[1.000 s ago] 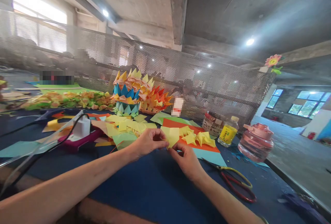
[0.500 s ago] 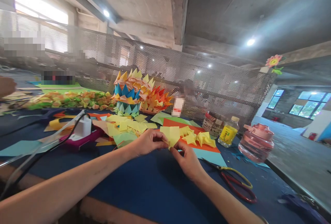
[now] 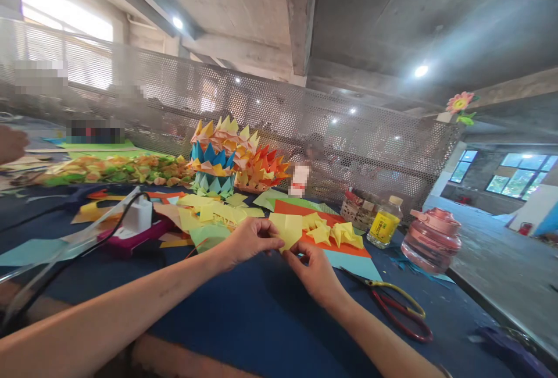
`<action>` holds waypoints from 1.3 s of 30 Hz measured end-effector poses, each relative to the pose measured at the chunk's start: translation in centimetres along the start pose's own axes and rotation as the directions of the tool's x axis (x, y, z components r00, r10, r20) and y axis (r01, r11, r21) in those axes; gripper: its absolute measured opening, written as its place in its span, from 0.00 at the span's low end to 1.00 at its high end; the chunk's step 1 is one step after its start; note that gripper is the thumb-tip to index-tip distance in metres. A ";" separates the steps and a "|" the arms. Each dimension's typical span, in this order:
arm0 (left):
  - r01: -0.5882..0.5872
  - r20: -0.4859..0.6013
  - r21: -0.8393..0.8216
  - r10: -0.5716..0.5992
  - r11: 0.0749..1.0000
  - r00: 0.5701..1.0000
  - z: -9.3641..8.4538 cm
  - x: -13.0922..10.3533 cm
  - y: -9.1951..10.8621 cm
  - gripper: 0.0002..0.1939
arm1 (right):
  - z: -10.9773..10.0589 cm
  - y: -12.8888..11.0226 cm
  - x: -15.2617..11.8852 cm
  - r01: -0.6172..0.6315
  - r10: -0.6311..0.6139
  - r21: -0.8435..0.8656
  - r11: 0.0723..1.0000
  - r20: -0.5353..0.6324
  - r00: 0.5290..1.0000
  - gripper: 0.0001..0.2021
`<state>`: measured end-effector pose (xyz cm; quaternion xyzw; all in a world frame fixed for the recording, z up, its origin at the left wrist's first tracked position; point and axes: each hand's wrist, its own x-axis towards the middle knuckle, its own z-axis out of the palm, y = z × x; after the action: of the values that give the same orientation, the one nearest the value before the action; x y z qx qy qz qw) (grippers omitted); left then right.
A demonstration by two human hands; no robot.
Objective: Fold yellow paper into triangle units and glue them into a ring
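A small creased square of yellow paper (image 3: 289, 228) is held up above the dark blue tabletop. My left hand (image 3: 254, 242) pinches its lower left side between thumb and fingers. My right hand (image 3: 311, 267) grips its lower edge, with thumb and forefinger closed close to the left fingertips. The fingers partly hide the bottom of the paper. Just behind my right hand, several folded yellow paper pieces (image 3: 344, 234) lie on an orange sheet (image 3: 305, 209). Loose yellow paper squares (image 3: 218, 210) are heaped beyond my left hand.
Scissors (image 3: 399, 305) with red and yellow handles lie to the right. A yellow-labelled bottle (image 3: 385, 222) and a pink jug (image 3: 431, 241) stand behind them. Folded-paper crowns (image 3: 213, 163) stand near the mesh partition (image 3: 370, 134). A magenta power strip (image 3: 135, 238) with cables sits left. Another person's hand (image 3: 12, 144) shows at far left.
My left fingers have shifted slightly down and nearer the right fingertips along the paper. Both hands keep hold of it, and the camera view has moved very slightly.
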<state>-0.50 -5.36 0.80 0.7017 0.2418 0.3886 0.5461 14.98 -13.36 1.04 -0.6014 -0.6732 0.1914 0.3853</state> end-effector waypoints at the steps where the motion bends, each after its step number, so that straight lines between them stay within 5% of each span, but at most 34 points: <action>1: 0.005 -0.005 -0.009 -0.005 1.000 1.000 0.1 0.0 0.0 0.12 | 0.0 0.0 0.0 0.001 -0.001 -0.003 1.000 -0.003 1.000 0.12; 39: -0.011 -0.047 -0.008 0.011 1.000 0.999 0.5 -0.4 0.5 0.11 | 0.2 0.0 -0.3 0.020 -0.025 -0.119 0.993 -0.042 0.999 0.13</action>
<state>-0.37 -6.07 1.12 0.6916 0.2489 0.4089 0.5409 14.85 -13.60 0.84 -0.6196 -0.6816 0.1334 0.3656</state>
